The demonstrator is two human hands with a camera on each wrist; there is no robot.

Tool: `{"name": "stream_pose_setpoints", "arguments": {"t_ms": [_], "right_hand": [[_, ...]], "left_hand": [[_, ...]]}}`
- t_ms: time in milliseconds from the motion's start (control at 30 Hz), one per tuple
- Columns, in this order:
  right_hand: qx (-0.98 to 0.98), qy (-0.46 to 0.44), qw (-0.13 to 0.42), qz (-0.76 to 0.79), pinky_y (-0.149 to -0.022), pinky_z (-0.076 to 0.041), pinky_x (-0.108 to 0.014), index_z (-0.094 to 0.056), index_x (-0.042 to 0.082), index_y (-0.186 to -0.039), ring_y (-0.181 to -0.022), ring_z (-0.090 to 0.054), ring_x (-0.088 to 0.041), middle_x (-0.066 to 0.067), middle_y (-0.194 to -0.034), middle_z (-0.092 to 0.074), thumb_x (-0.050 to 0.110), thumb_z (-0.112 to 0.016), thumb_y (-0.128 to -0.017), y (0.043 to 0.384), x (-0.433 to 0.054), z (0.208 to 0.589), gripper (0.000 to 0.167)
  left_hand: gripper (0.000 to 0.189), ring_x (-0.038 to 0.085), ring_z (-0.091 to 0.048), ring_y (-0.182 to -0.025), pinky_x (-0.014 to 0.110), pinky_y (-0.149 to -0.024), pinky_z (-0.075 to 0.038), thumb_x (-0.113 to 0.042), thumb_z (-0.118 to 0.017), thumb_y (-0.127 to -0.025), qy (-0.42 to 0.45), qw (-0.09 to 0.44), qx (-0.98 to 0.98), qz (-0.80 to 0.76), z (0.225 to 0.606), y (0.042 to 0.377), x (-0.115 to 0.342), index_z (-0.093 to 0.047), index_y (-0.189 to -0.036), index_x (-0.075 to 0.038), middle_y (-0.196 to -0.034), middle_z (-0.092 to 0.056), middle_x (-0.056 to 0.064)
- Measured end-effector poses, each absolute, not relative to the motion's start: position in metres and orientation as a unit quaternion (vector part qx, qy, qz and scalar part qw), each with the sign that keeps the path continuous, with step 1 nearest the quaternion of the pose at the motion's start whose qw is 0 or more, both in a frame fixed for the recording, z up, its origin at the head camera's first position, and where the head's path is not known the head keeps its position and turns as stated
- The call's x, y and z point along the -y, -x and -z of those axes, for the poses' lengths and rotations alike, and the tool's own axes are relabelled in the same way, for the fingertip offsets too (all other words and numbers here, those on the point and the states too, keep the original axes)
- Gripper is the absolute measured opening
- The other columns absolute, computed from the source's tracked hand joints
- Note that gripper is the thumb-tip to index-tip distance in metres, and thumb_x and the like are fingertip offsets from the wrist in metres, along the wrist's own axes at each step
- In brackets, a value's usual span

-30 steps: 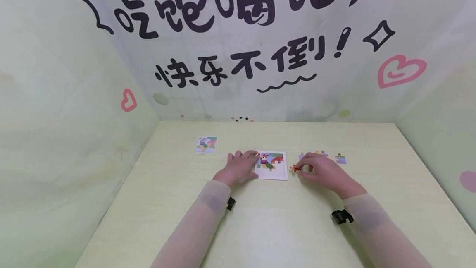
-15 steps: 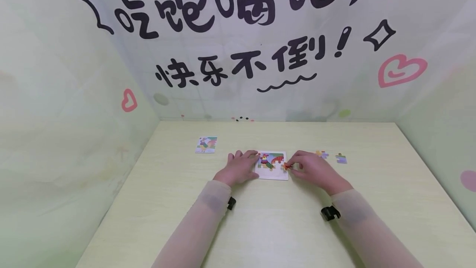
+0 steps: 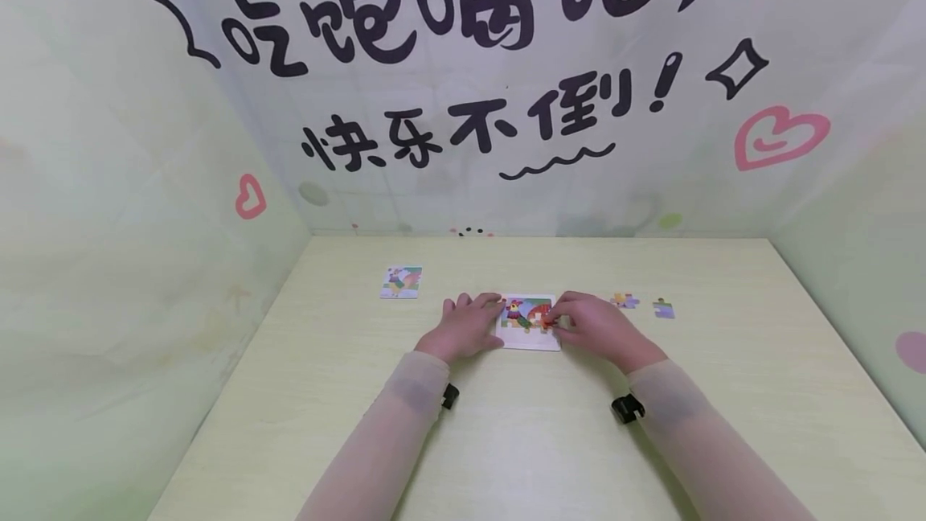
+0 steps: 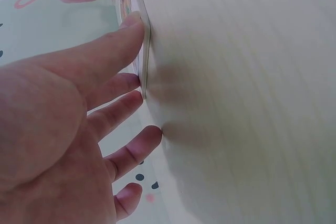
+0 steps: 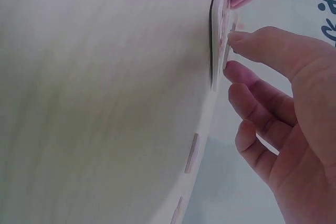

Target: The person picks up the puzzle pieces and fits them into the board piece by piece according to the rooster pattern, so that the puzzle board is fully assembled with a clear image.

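A small white puzzle frame (image 3: 526,342) lies on the table with part of a rooster picture fitted inside. My left hand (image 3: 461,330) rests at its left side, fingers spread, with the thumb (image 4: 131,30) on the edge and fingertips by the far corner. Over the frame's right side, my right hand (image 3: 604,330) pinches an orange-red puzzle piece (image 3: 547,323) between thumb and fingertips. The right wrist view shows the piece (image 5: 227,56) edge-on, tilted close to the frame's surface; its printed face is mostly hidden by the fingers.
Loose puzzle pieces (image 3: 625,301) lie right of the frame, behind my right hand, with another piece (image 3: 663,309) farther right. A rooster picture card (image 3: 401,282) lies at the back left. A printed cloth wall (image 3: 463,199) stands behind the table (image 3: 506,441).
My right hand has moved left with the puzzle piece, from beside the frame to over its right side. My left hand has stayed at the frame's left edge.
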State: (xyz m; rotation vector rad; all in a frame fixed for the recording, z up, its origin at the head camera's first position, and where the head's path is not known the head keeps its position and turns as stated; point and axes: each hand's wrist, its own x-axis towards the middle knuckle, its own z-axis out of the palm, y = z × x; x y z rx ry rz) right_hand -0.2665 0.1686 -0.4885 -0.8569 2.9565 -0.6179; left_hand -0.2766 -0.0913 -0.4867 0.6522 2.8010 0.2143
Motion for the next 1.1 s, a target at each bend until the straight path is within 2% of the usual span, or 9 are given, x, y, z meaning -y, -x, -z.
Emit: {"name": "stream_pose_setpoints", "arguments": {"t_ms": [267, 1100], "right_hand": [[-0.943, 0.281, -0.007, 0.18, -0.085, -0.057, -0.043, -0.081, 0.014, -0.106, -0.088, -0.065, -0.018, -0.004, -0.103, -0.072, 0.016, -0.077, -0.091, 0.271, -0.161, 0.489, 0.015], [-0.941, 0.297, -0.028, 0.16, -0.086, -0.057, -0.042, -0.083, 0.012, -0.107, -0.091, -0.065, -0.019, -0.002, -0.103, -0.071, 0.014, -0.08, -0.089, 0.279, -0.157, 0.494, 0.018]], "left_hand": [[0.076, 0.024, -0.04, -0.132, 0.043, -0.101, -0.03, -0.049, -0.07, -0.095, -0.225, 0.127, -0.963, -0.076, 0.487, 0.276, 0.091, -0.039, -0.16, -0.025, -0.169, -0.031, -0.007], [0.075, 0.023, -0.04, -0.128, 0.043, -0.1, -0.029, -0.048, -0.07, -0.096, -0.222, 0.128, -0.963, -0.08, 0.485, 0.276, 0.091, -0.039, -0.16, -0.025, -0.169, -0.031, -0.007]]}}
